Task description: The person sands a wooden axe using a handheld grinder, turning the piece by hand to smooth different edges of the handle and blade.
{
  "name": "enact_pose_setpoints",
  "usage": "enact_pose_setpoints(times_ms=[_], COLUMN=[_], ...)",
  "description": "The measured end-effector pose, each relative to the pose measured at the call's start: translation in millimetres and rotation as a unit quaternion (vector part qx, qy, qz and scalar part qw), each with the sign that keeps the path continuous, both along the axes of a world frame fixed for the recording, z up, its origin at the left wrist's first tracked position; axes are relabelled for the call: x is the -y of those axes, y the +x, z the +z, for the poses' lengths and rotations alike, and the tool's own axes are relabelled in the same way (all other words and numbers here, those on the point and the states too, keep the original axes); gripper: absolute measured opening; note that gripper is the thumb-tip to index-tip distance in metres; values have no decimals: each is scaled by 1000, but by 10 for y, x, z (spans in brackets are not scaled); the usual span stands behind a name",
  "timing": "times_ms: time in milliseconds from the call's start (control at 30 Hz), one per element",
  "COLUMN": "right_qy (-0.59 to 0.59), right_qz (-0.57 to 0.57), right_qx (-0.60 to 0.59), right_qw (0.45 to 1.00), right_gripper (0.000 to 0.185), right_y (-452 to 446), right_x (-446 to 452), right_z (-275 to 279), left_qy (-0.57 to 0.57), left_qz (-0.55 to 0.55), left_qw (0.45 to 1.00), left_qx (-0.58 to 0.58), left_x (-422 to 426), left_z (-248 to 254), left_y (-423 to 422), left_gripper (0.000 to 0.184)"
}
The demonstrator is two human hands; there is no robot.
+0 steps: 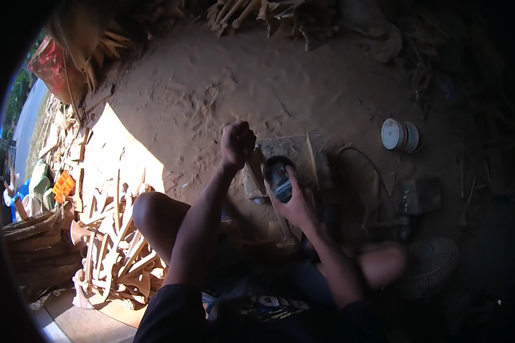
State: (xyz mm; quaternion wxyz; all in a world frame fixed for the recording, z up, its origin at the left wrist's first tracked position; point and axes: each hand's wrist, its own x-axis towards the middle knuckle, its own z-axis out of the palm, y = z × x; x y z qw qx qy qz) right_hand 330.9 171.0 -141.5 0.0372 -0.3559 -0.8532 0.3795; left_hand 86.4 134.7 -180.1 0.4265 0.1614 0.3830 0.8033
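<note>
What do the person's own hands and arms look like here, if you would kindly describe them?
The left hand and right hand show no gloves. The forearms are bare, with no watch or band discernible. The dark sleeves are short; the right one fades into shadow.

A low block [292,146] lies on the ground [177,66] beyond the 2 knees [153,212], the left hand [238,144] just left of it, the right hand [297,204] holding a tool [279,176] over it. Left of the knees lies a wood heap [119,246], right of them a fan guard [435,263]; a tub [399,136] sits right of the block.
</note>
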Motion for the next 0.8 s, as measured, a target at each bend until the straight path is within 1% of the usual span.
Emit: enact_pose_setpoints(times_ms=[67, 133, 233, 333, 433, 567, 633, 733, 800], right_qy=[-2, -7, -6, -8, -12, -5, 2, 12, 24], right_qz=[-3, 5, 10, 12, 10, 7, 8, 28, 37], right_qx=[-19, -8, 10, 20, 42, 41, 63, 80, 99], right_qw=[1000, 1000, 1000, 1000, 999, 999, 998, 996, 994], right_gripper=[87, 89, 90, 90, 90, 90, 89, 86, 86], right_y=[-31, -60, -121, -166, -210, -229, -225, -179, -145], right_x=[8, -7, -10, -14, -4, -1, -5, -25, -16], right_z=[-63, -75, -8, 63, 144, 127, 172, 229, 261], left_qy=[-2, 5, 12, 12, -22, -9, -23, -8, -1], left_qz=[-6, -13, -20, -20, -10, -13, -6, -21, -22], left_qw=[1000, 1000, 999, 999, 1000, 1000, 1000, 1000, 1000], left_qx=[-14, -20, 24, 33, -16, -4, -16, 11, 3], left_x=[13, -1, -11, -16, -14, -7, -14, -17, -21], left_z=[2, 4, -6, 5, 9, 15, 7, -13, -23], left_y=[18, 12, 19, 21, 20, 33, 31, -8, -7], left_gripper=[44, 44, 43, 43, 43, 44, 45, 45, 45])
